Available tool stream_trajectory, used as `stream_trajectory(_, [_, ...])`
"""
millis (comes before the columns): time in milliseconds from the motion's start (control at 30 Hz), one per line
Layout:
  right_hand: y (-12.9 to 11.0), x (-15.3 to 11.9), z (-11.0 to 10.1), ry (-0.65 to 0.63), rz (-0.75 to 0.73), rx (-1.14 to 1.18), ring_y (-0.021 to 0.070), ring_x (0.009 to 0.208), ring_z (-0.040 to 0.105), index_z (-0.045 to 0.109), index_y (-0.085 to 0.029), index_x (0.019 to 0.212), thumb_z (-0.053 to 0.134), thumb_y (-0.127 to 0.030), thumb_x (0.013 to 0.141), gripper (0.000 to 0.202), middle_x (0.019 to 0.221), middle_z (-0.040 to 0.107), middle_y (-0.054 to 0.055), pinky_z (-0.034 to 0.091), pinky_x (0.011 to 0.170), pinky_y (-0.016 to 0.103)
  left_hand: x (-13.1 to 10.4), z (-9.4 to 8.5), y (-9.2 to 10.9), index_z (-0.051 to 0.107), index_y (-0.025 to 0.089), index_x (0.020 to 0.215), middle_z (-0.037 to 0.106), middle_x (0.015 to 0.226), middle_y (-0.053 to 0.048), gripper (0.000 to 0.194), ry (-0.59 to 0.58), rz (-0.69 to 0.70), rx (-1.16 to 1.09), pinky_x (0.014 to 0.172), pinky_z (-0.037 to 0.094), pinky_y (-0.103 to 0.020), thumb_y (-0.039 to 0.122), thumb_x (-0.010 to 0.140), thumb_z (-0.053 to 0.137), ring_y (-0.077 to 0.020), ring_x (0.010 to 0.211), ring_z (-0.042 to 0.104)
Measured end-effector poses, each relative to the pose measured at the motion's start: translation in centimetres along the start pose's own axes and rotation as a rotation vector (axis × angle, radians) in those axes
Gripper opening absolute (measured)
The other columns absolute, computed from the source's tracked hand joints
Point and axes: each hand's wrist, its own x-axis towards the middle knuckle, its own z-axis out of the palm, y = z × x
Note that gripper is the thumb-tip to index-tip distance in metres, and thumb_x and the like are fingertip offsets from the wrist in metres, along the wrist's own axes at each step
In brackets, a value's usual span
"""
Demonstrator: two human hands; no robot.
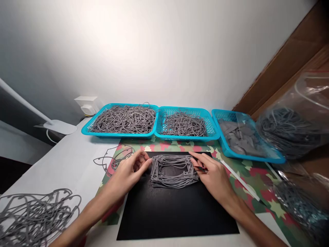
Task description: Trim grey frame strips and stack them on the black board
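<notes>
Before a white wall (164, 61) and three turquoise plastic baskets (185, 138), I remotely saw one rectangular grey-cord bundle (176, 181) on a black rectangular sheet (177, 212) — left hand (133, 168) half-open, empty; right hand (212, 169) loosely curled, its hold unclear.

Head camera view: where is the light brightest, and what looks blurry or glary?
Head view: the wall glows brightest up high, left of centre; head view: the upper plastic bag at the right looks smeared, with whitish glare; head view: the stacked gray loops on the black mat look clearer.
</notes>
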Motion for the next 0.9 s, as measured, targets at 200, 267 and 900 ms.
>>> stream_trajectory(200, [0.4, 0.2, -1.4, 0.101, -0.038, -0.104, 0.0169, 0.064, 0.056, 0.076, -0.019, 0.138, 0.063, -0.037, 0.119, 0.029, 0.080, 0.055, -0.004, 0.047, 0.066, 0.029, -0.6, -5.5, -3.9, 0.078, 0.029, 0.102, 0.076, 0.098, -0.004, 0.059, 0.108, -0.014, 0.323, 0.075, 0.053, -0.037, 0.085, 0.098, 0.063, -0.0294, 0.087, 0.071])
stream_trajectory(267, [0.5, 0.3, -1.6, 0.114, -0.038, -0.120, 0.0169, 0.065, 0.054, 0.075, -0.021, 0.134, 0.062, -0.039, 0.120, 0.026, 0.081, 0.054, -0.004, 0.047, 0.067, 0.028, -1.1, -6.2, -5.4, 0.080, 0.029, 0.101, 0.077, 0.100, -0.005, 0.066, 0.085, -0.030, 0.355, 0.077, 0.055, -0.038, 0.092, 0.094, 0.062, -0.0308, 0.088, 0.072])
stream_trajectory(900, [-3.3, -1.6, -2.8, 0.372, -0.304, -0.161, 0.0196, 0.069, 0.076, 0.075, -0.029, 0.133, 0.071, -0.010, 0.109, 0.031, 0.092, 0.081, 0.003, 0.060, 0.071, 0.032, -1.8, -8.5, 3.5, 0.070, 0.023, 0.115, 0.079, 0.113, -0.002, 0.014, 0.617, 0.269, 0.103, 0.102, 0.063, -0.037, 0.034, 0.115, 0.062, -0.0206, 0.103, 0.077])
